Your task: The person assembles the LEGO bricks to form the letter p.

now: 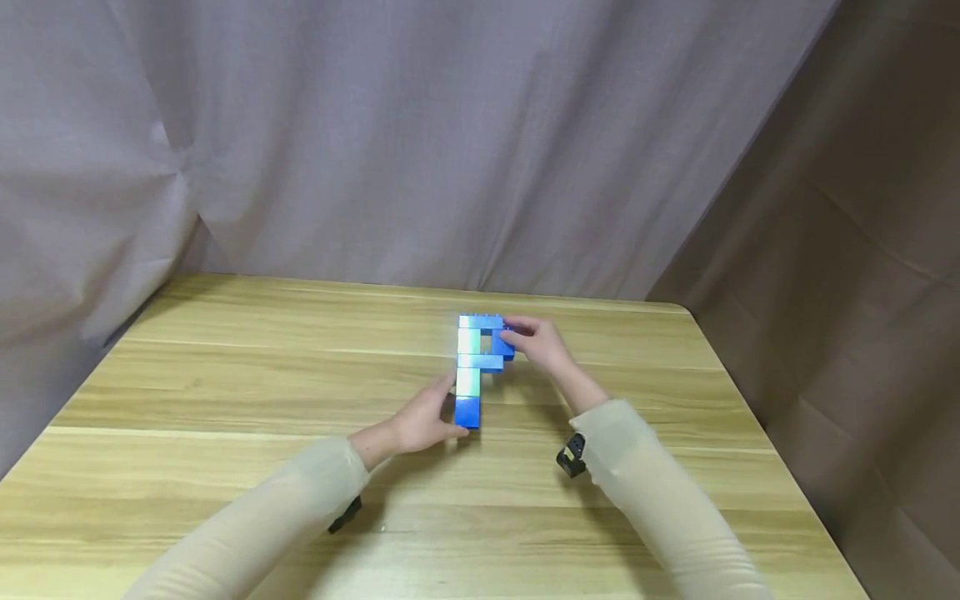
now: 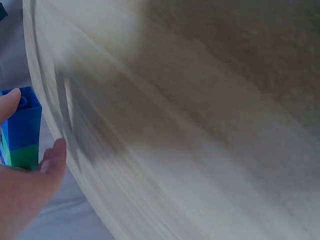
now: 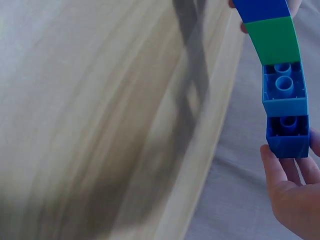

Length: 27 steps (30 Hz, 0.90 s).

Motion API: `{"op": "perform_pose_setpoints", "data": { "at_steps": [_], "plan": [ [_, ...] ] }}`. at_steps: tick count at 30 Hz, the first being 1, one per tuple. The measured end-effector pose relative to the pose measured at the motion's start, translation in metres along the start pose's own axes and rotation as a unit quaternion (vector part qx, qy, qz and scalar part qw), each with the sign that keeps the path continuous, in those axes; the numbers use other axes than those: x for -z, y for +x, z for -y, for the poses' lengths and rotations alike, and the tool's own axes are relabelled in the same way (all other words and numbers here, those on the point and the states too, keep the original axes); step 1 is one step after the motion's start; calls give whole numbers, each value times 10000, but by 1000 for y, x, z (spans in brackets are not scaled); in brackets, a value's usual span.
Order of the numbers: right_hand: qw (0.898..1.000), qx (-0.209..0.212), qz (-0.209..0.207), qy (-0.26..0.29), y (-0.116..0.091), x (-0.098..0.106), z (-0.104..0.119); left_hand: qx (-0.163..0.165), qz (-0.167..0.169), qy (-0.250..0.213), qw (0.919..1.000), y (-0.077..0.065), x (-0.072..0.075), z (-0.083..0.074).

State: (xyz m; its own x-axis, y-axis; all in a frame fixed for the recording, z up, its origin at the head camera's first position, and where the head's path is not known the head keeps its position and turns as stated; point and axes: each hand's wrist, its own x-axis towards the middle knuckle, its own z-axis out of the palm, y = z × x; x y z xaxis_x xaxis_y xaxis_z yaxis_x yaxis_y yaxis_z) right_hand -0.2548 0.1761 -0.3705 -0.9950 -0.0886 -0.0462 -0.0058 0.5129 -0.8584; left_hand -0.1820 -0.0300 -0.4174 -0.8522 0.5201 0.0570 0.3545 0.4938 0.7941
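Observation:
Both hands hold a P-shaped structure of toy building bricks (image 1: 468, 382), raised off the table. Its stem stacks green and blue bricks, with a dark blue brick (image 1: 467, 412) at the bottom. My left hand (image 1: 420, 421) grips the stem's lower end, its thumb against the bottom brick's underside; the left wrist view shows a thumb by that hollow blue end (image 2: 23, 122). On the loop's right side, my right hand (image 1: 543, 343) pinches a dark blue brick (image 3: 288, 146). Above that brick in the right wrist view are a lighter blue brick (image 3: 285, 107) and a green brick (image 3: 275, 41).
The wooden table (image 1: 660, 492) spreads beneath both arms. A grey curtain (image 1: 420, 150) hangs along its far edge, and a darker cloth (image 1: 840, 275) hangs at the right. Black wrist devices (image 1: 572, 456) sit under the sleeves. Shadows of the arms fall on the tabletop.

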Motion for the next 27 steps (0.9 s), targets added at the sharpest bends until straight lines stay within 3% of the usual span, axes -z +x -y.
{"op": "perform_pose_setpoints", "data": {
  "at_steps": [11,27],
  "plan": [
    [9997,-81,15,-217,3,-13,-16,277,-113,425,9986,1,-4,6],
    [9986,-60,232,-463,4,-27,-32,694,149,156,9974,1,-10,11]
  ]
}}
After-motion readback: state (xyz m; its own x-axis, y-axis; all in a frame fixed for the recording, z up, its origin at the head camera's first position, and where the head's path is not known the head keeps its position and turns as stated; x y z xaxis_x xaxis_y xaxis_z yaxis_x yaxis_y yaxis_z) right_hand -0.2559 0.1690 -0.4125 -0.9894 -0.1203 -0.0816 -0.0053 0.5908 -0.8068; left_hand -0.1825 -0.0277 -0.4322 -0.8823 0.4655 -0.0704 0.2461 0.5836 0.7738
